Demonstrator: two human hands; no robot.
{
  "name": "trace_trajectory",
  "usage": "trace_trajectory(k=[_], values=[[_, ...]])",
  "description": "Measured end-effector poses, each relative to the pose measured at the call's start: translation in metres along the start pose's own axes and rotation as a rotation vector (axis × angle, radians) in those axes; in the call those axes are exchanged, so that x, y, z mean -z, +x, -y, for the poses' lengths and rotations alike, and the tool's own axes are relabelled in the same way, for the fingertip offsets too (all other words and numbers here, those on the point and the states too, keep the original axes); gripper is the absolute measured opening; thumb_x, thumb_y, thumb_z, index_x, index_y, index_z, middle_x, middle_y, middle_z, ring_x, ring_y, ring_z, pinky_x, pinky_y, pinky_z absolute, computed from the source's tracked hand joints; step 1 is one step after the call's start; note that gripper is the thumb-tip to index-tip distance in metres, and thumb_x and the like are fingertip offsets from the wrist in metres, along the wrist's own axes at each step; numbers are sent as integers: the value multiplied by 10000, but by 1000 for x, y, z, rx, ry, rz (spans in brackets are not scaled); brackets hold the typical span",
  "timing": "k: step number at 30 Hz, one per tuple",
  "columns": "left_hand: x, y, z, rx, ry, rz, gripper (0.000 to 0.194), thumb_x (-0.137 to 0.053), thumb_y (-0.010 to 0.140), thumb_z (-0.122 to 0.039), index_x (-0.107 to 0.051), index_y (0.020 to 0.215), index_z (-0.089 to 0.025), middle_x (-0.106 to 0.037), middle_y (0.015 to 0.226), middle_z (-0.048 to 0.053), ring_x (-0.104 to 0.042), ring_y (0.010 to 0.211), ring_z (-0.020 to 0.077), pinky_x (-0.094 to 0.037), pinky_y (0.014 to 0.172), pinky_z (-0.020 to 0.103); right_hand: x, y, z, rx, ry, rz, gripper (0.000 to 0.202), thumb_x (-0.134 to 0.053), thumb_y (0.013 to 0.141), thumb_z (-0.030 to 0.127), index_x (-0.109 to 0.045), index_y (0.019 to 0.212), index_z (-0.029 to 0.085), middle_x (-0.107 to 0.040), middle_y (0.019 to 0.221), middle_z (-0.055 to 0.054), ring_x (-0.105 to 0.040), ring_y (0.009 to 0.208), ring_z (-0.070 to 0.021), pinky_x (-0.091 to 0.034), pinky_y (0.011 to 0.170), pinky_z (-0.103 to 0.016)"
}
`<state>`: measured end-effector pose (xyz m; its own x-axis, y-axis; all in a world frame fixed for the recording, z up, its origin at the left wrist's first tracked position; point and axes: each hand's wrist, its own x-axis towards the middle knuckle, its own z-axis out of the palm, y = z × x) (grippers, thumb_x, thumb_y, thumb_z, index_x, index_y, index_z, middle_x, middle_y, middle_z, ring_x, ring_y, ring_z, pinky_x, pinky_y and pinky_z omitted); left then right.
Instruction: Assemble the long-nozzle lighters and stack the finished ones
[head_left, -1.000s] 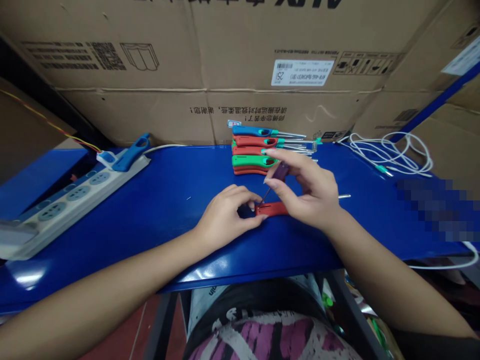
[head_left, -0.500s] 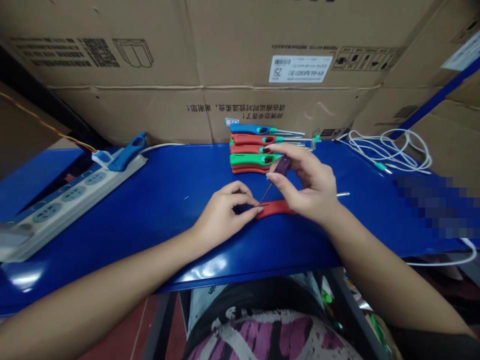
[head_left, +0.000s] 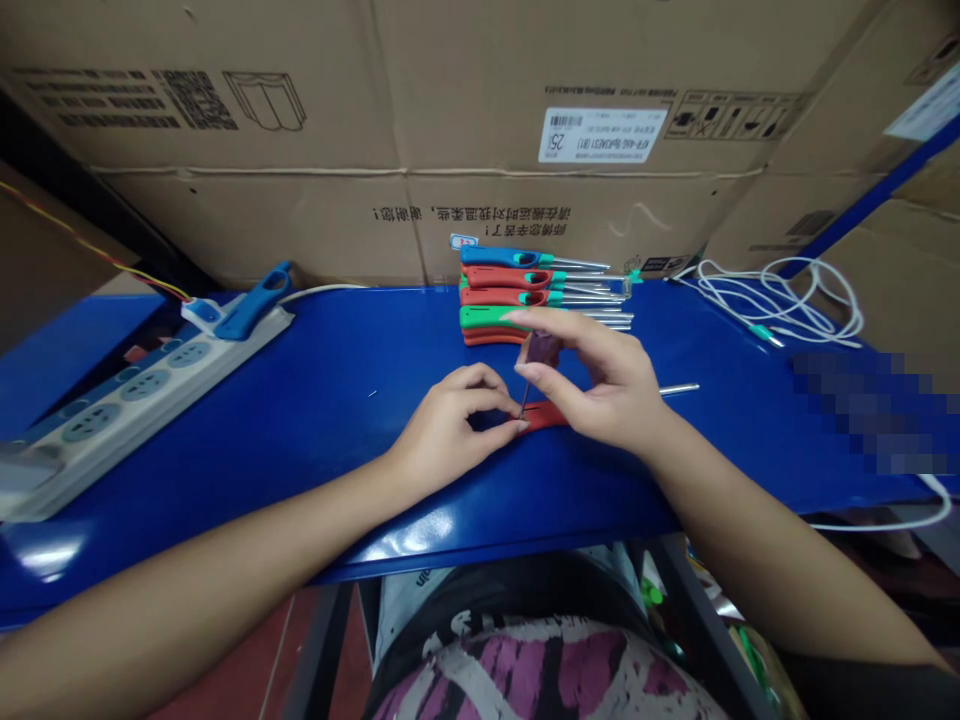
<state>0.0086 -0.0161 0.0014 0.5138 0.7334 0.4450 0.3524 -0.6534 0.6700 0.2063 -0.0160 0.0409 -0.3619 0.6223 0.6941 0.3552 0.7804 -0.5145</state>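
A red long-nosed lighter [head_left: 545, 414] lies flat on the blue table in front of me, its metal tube showing to the right. My left hand [head_left: 465, 415] pinches the handle's left end between thumb and fingers. Closed around a screwdriver [head_left: 541, 348] with a dark purple handle, my right hand [head_left: 600, 375] is above the lighter. The screwdriver stands nearly upright, its tip down at the handle's end beside my left fingertips. My right hand hides the lighter's middle. Whether a screw sits under the tip I cannot tell.
Stacked blue, red and green lighters [head_left: 495, 318] lie behind my hands, against a cardboard box [head_left: 300, 220]. A power strip [head_left: 142, 390] with a blue handle piece [head_left: 255, 300] on it is at left. A coiled white cable [head_left: 787, 300] lies right. A tiny metal piece [head_left: 372, 393] rests left of my hand.
My right hand has moved left and slightly down, bringing the screwdriver from a slant to nearly upright. My left hand stays at the lighter's end, shifted very slightly right.
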Motion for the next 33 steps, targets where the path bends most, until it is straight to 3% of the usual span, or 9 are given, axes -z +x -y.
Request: trace_trajectory(k=[6, 17, 33], values=[[1, 0, 4, -28, 130, 103, 412, -834, 774, -321, -680, 1131, -182, -727, 1131, 63, -635, 1060, 244, -499, 956, 408, -3, 0, -5, 9, -19, -68, 361, -628, 935, 265, -617, 1295, 243, -728, 1139, -48, -695, 859, -169, -598, 835, -352], [-2, 0, 8, -22, 162, 160, 247, -744, 830, -240, -693, 1069, -205, -748, 1091, 38, -641, 1017, 246, -488, 948, 422, -5, -3, -7, 29, -107, -31, 335, -612, 945, 284, -623, 1277, 245, -739, 1106, -46, -686, 799, -156, -587, 833, -339], [-2, -2, 6, 3, 183, 173, 201, -733, 849, -253, -646, 1021, -200, -727, 1025, 11, -614, 972, 226, -473, 909, 392, -3, -3, -8, 63, -120, -8, 364, -636, 934, 231, -606, 1297, 240, -736, 1142, -29, -672, 783, -136, -562, 859, -315]])
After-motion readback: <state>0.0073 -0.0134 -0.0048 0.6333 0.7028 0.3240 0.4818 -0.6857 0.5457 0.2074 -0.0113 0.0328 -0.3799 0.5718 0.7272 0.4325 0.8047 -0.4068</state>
